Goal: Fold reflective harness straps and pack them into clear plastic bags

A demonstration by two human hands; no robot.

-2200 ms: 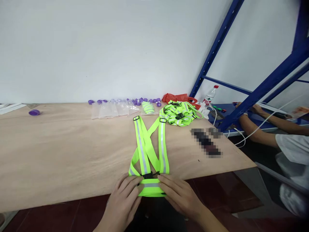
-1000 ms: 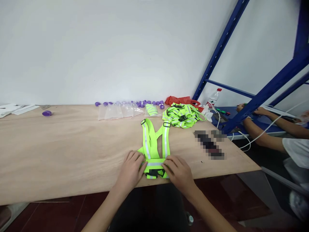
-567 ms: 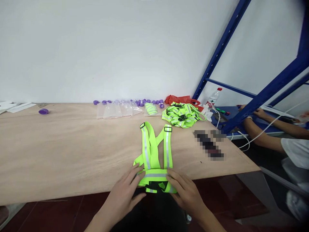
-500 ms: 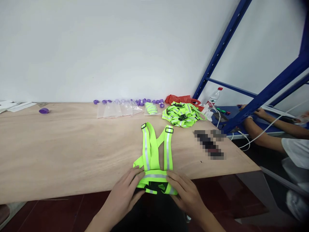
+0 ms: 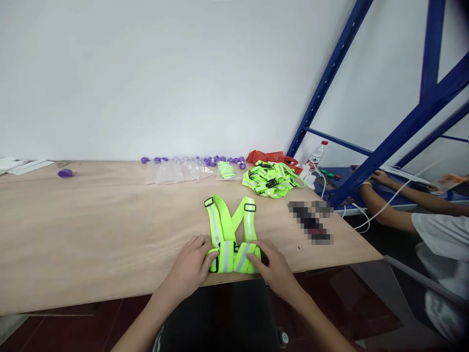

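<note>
A neon-yellow reflective vest (image 5: 234, 257) with grey stripes and black buckles lies at the table's front edge. Its lower part is folded into a bundle, and two shoulder straps stretch away from me over the wood. My left hand (image 5: 190, 266) pinches the left end of the bundle between thumb and fingers. At the right end, my right hand (image 5: 274, 269) grips it the same way, thumb on top. Beyond the vest are a bagged folded vest (image 5: 226, 170) and a tangled pile of the same neon straps (image 5: 271, 180).
Clear plastic bags (image 5: 170, 172) lie before several purple rolls (image 5: 212, 161) along the wall. A red bag (image 5: 269, 157) and a bottle (image 5: 318, 155) stand at back right, near a blue metal frame (image 5: 330, 83). A co-worker's arms (image 5: 388, 208) are beyond it. One purple roll (image 5: 65, 173) lies far left.
The vest's lower part has been folded up over the straps and lies more fully on the table. Both hands have moved up slightly with it. The view has shifted a little.
</note>
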